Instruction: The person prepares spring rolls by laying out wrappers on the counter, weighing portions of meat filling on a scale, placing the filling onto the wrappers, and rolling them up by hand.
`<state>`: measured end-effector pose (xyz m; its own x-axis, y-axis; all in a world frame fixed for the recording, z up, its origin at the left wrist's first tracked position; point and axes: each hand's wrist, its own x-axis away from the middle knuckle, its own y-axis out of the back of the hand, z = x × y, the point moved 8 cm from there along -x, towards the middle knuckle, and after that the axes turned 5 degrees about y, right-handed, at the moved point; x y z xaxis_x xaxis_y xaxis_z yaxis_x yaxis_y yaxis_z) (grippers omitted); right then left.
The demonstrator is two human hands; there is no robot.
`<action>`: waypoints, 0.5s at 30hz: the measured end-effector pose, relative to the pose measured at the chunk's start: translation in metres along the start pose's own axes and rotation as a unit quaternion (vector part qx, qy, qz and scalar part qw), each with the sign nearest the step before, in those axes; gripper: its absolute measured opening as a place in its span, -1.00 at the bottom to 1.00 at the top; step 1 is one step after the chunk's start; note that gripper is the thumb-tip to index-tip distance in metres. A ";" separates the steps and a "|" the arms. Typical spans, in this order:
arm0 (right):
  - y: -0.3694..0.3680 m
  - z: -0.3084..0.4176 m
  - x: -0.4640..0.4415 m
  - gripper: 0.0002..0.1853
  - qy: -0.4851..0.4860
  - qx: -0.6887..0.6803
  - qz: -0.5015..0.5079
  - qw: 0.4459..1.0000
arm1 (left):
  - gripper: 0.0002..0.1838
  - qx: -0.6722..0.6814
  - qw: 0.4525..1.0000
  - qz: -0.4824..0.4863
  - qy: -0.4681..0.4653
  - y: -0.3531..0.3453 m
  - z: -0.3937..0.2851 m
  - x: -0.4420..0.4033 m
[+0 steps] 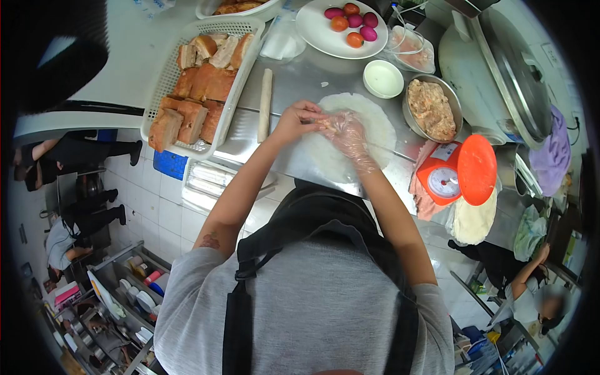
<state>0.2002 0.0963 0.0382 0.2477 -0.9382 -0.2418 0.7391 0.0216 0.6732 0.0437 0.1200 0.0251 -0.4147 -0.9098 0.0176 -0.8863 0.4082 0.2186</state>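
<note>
— Where are the hands?
— Over a thin round dough sheet (382, 134) on the counter (300, 81), hiding its middle. The bare left hand (299, 122) bends its fingers against those of the right hand (345, 133), which wears a clear plastic glove; whether they pinch anything I can't tell
— What crowds them?
— A rolling pin (265, 106) to the left, then a perforated white basket (165, 75) of browned pork slabs (206, 81). To the right, a small pale bowl (382, 79), a metal bowl of meat filling (431, 109) and a red kitchen scale (442, 181), with a lump of dough (473, 219) near it. Beyond, a white plate (309, 37) bears orange and magenta ovals (355, 20)
— And the surface, the room?
— Shiny steel, a seam passing the sheet; pale floor tiles (150, 187) below, other people off to both sides
</note>
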 end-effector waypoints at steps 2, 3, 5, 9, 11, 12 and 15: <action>-0.009 -0.017 0.005 -0.67 -0.095 -0.056 0.013 0.994 | -0.64 -0.021 1.000 -0.005 -0.009 -0.001 0.001 0.002; -0.010 -0.017 0.007 -0.67 -0.098 -0.072 0.026 0.992 | -0.65 -0.025 1.000 -0.003 -0.001 -0.002 0.001 0.002; -0.007 -0.017 0.004 -0.67 -0.100 -0.102 0.045 0.989 | -0.65 -0.047 0.999 -0.004 0.007 0.000 -0.003 0.000; 0.021 0.001 0.015 -0.65 0.045 -0.031 -0.007 0.998 | -0.64 -0.115 0.993 -0.002 -0.007 -0.001 -0.009 0.000; 0.022 -0.005 0.017 -0.63 -0.065 -0.150 0.039 0.986 | -0.62 -0.144 0.989 -0.004 -0.028 -0.001 -0.011 0.002; 0.022 -0.005 0.018 -0.63 -0.085 -0.146 0.054 0.984 | -0.61 -0.157 0.987 -0.004 -0.043 -0.001 -0.012 0.002; 0.033 -0.007 0.019 -0.63 -0.061 -0.100 0.052 0.992 | -0.60 -0.176 0.983 -0.009 -0.052 0.000 -0.015 -0.001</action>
<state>0.2340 0.0820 0.0511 0.2598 -0.9620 -0.0836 0.8260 0.1766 0.5353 0.0472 0.1196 0.0401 -0.4355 -0.8962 -0.0850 -0.7752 0.3253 0.5415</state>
